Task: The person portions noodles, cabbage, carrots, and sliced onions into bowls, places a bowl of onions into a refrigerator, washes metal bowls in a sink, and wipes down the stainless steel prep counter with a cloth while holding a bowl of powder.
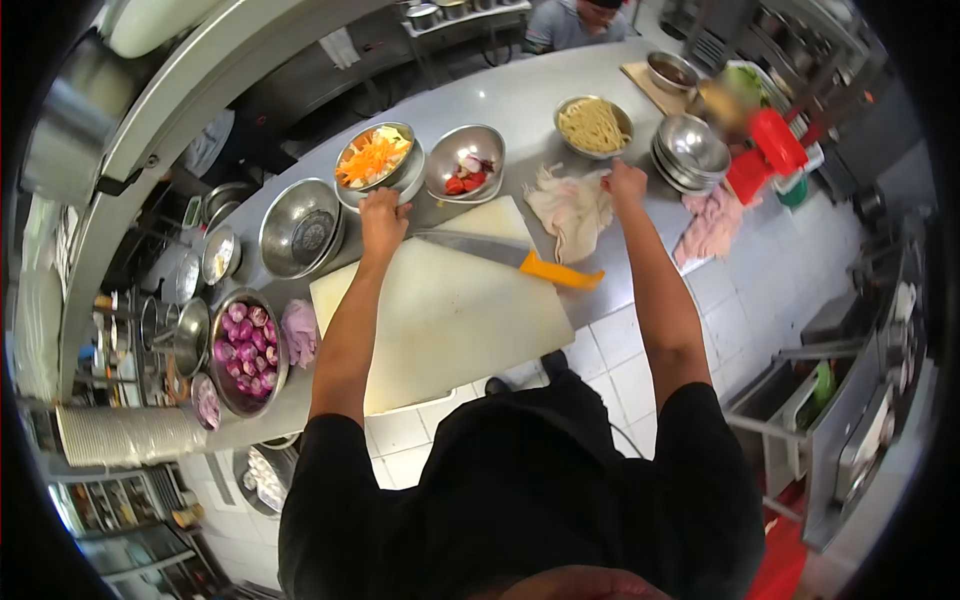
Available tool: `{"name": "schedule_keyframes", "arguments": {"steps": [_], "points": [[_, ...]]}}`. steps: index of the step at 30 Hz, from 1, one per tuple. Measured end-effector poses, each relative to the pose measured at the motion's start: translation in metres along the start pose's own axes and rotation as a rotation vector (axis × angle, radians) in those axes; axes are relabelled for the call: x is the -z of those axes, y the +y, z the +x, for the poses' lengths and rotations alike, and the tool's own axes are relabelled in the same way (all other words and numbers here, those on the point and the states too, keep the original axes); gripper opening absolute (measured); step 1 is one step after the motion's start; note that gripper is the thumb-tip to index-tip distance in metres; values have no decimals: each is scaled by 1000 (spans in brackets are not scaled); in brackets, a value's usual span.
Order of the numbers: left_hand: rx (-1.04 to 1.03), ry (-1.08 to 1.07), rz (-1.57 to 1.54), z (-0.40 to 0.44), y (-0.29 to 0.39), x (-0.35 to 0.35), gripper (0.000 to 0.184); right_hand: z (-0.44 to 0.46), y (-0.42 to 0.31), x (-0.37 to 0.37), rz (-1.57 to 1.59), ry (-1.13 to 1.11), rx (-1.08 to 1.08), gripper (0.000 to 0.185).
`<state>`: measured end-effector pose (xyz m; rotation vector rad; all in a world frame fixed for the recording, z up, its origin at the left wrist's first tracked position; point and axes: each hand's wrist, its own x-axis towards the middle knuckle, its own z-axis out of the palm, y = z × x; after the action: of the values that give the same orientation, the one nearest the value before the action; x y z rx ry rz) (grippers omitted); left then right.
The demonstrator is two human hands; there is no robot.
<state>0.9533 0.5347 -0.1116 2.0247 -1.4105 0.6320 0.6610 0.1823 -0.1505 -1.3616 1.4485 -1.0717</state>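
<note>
Across the smooth metal tabletop (480,95): broad pale cutting board (450,310) nearest the body (530,470), with orange-handled knife (560,270) laid over its far edge, beside a crumpled whitish cloth (570,212). Beyond the board, round steel bowl (409,150) of orange shreds (375,157), stacked on a second bowl (413,172); left hand (383,215) at the stack's near rim, fingers bent, pinch or mere touch impossible to tell. Right hand (627,180) beside the cloth, near a wide bowl (598,155) of noodle-like strands (592,124), grip likewise unclear. Far left, glossy purple onions (245,350) in a deep metal bowl (282,365).
</note>
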Motion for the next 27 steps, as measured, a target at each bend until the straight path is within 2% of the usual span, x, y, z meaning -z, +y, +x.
{"name": "schedule_keyframes", "arguments": {"steps": [2, 4, 7, 9, 10, 13, 16, 20, 23, 24, 27], "points": [[45, -36, 37, 4, -3, -6, 19, 48, 19, -8, -7, 9, 26, 30], [63, -30, 38, 3, -5, -14, 19, 56, 3, -6, 146, -80, -92, 20], [124, -107, 98, -4, -8, -24, 20, 46, -26, -10, 251, -140, -124, 19], [169, -113, 88, -13, -8, -29, 19, 41, -42, -12, 175, -155, -133, 19], [216, -192, 101, -15, -9, -30, 16, 45, -44, -18, 135, -162, -136, 19], [295, -287, 246, -17, -3, -27, 16, 64, -50, -46, 191, -282, -140, 18], [446, -179, 285, -10, 31, 3, 20, 70, -55, -87, 127, -366, -139, 14], [558, 49, 137, -22, 76, 55, 22, 66, -60, -154, 173, -462, -146, 13], [719, 123, -8, -45, 110, 88, 25, 55, -66, -198, 224, -552, -156, 17], [712, 147, 24, -59, 116, 94, 25, 51, -69, -210, 219, -575, -153, 17], [914, 115, -94, -80, 149, 121, 23, 42, -73, -241, 179, -616, -149, 17]]}}
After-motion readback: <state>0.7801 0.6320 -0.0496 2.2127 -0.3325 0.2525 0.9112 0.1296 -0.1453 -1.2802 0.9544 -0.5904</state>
